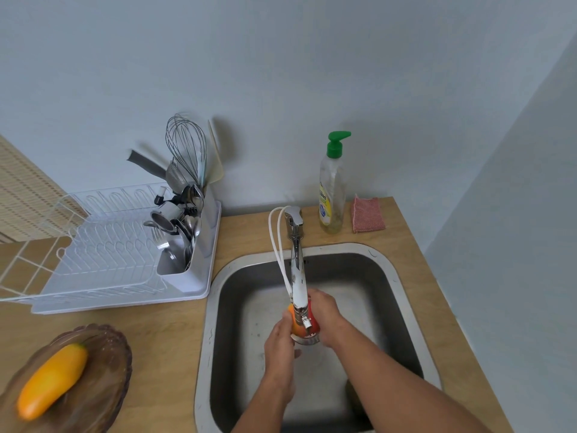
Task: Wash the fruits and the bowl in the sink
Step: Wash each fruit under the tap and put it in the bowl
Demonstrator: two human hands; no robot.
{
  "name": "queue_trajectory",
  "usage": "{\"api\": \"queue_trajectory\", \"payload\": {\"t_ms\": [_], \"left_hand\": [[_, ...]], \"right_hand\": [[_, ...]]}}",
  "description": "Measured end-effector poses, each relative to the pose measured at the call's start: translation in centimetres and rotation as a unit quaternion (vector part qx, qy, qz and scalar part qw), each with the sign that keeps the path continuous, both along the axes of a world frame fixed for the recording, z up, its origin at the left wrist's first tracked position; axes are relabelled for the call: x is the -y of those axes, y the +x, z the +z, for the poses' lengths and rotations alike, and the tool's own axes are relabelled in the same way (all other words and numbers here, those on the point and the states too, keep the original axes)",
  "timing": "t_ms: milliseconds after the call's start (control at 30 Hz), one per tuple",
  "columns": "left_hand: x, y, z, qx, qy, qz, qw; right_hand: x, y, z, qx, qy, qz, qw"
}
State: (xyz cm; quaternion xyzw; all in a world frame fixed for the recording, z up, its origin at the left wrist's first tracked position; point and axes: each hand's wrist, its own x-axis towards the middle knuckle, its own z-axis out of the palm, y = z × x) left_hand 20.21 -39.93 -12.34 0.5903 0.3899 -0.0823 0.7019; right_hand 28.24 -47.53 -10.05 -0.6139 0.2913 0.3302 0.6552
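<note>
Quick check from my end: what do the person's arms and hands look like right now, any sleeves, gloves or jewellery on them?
Both forearms are bare as far as the frame shows, with no sleeves in view. The left hand and right hand wear no gloves. No watch, bracelet or ring is visible, though parts of the fingers are hidden.

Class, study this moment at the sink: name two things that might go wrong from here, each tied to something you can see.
1. Both hands, left and right, hold the red-orange fruit right under the faucet; if it is wet, it might slip into the sink.
2. The brown bowl with the yellow fruit sits near the counter's front edge and might be knocked off.
</note>
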Motion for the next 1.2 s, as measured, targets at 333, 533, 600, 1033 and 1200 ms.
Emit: {"api": "queue_trajectory", "payload": {"t_ms": [333, 533, 600, 1033, 1200], "left_hand": [[0.1, 0.9, -0.9, 0.006, -0.116, 0.068, 0.991], [0.6, 0.3, 0.4, 0.044, 0.016, -0.028, 0.999], [1.1, -0.3, 0.8, 0.074, 0.077, -0.034, 0.994], [0.9, -0.7, 0.1, 0.073, 0.049, -0.04, 0.995], [0.2, -0.6, -0.2, 0.027, 0.017, -0.006, 0.999]], "right_hand": [[-0.3, -8.3, -3.1, 0.198, -0.247, 0.177, 0.932], [0.8, -6.2, -2.1, 0.215, -0.167, 0.203, 0.941], [0.9, -4.3, -2.1, 0.195, -0.144, 0.166, 0.956], [3.0, -4.5, -2.1, 0.08, -0.035, 0.052, 0.995], [3.8, -5.0, -3.0, 0.076, -0.043, 0.037, 0.995]]}}
